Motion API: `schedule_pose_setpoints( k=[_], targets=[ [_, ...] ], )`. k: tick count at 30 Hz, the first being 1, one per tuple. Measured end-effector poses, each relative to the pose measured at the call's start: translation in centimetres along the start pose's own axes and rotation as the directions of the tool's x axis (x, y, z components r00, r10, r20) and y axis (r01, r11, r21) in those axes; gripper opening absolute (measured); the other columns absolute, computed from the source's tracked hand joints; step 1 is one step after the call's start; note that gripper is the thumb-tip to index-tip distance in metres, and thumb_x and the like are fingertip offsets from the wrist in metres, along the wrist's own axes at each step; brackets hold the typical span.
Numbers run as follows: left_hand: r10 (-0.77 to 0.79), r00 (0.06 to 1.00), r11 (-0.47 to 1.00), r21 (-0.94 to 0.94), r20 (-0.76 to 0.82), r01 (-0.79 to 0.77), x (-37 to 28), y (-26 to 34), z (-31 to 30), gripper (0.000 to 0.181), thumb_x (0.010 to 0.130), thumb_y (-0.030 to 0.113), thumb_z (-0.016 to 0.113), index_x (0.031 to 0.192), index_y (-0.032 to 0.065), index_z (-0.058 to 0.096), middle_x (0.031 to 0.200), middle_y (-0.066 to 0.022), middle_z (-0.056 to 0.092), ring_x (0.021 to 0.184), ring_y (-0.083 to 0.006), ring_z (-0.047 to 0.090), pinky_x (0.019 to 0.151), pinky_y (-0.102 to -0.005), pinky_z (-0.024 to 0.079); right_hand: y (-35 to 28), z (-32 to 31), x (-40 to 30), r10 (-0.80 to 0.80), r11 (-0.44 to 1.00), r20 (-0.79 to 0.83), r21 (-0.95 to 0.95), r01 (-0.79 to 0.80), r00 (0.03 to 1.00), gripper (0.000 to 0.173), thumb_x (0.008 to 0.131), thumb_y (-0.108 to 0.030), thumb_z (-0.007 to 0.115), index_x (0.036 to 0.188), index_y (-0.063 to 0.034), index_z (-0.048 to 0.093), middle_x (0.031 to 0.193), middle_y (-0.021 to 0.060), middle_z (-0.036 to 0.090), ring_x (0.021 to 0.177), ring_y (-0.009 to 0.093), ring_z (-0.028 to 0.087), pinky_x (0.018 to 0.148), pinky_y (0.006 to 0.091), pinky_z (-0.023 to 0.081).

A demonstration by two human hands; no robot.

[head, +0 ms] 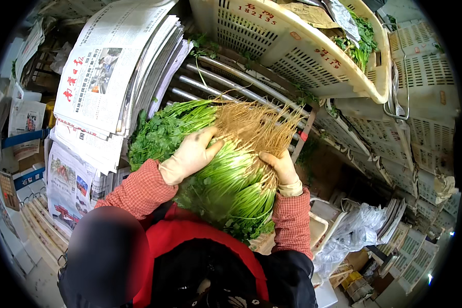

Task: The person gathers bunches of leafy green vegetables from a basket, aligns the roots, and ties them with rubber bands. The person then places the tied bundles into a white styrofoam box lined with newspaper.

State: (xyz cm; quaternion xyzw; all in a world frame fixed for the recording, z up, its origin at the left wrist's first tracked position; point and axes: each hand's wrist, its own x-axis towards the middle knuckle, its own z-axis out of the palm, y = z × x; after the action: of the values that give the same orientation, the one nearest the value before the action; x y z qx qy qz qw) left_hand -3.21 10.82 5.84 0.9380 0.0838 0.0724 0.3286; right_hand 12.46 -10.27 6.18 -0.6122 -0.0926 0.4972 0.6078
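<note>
A large heap of coriander with pale green stems point(238, 181) lies before me, partly against my body. Its tangled brown roots point(254, 121) point away from me, and some leafy tops point(158, 133) spread to the left. My left hand point(192, 154), in a soiled cream glove, grips the heap where the upper stems meet the roots; its fingertips are hidden. On the right side, my gloved right hand point(283, 167) holds the stem bases, thumb on top and fingers out of sight beneath. Metal rollers point(231, 79) run under the far side of the roots.
A thick newspaper stack point(111, 57) stands left of the coriander. Beyond the rollers is a slotted cream plastic crate point(285, 50) holding more greens point(365, 38). Further crates point(381, 131) line the right. Clear plastic bags point(354, 231) lie lower right; a calculator point(8, 190) is far left.
</note>
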Motion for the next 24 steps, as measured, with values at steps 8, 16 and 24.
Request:
schedule_pose_setpoints(
  k=[8, 16, 24],
  targets=[
    [-0.261, 0.95, 0.936, -0.195, 0.17, 0.292, 0.8, 0.9, -0.1, 0.054, 0.086, 0.045, 0.056, 0.113, -0.0018, 0.051, 0.101, -0.0243, 0.061, 0.099, -0.0394, 0.057, 0.087, -0.0434, 0.045, -0.2, 0.5, 0.8, 0.061, 0.988, 0.122, 0.131, -0.077, 0.991, 0.046, 0.08, -0.014, 0.066, 0.12, 0.0013, 0.05, 0.11, 0.0067, 0.058, 0.094, 0.017, 0.055, 0.083, 0.0301, 0.045],
    [-0.373, 0.855, 0.803, -0.337, 0.36, 0.492, 0.8, 1.3, -0.3, 0.066, 0.086, 0.049, 0.054, 0.128, 0.0003, 0.043, 0.12, -0.0237, 0.055, 0.111, -0.0388, 0.053, 0.094, -0.0402, 0.042, -1.0, 1.7, 2.7, 0.066, 0.998, 0.163, -0.009, -0.065, 0.984, 0.047, 0.087, -0.025, 0.063, 0.123, 0.0018, 0.049, 0.117, 0.0077, 0.056, 0.104, 0.017, 0.052, 0.091, 0.0302, 0.042],
    [0.073, 0.996, 0.997, 0.0, 0.056, -0.073, -1.9, 2.1, 2.3, 0.046, 0.082, 0.042, 0.062, 0.107, 0.0026, 0.061, 0.096, -0.0177, 0.063, 0.084, -0.0281, 0.063, 0.073, -0.034, 0.052, -1.6, 1.9, 2.9, 0.023, 0.998, 0.305, 0.041, -0.038, 0.952, 0.056, 0.082, -0.021, 0.067, 0.129, 0.0004, 0.044, 0.123, 0.0088, 0.054, 0.111, 0.02, 0.05, 0.098, 0.0324, 0.039]
  ],
)
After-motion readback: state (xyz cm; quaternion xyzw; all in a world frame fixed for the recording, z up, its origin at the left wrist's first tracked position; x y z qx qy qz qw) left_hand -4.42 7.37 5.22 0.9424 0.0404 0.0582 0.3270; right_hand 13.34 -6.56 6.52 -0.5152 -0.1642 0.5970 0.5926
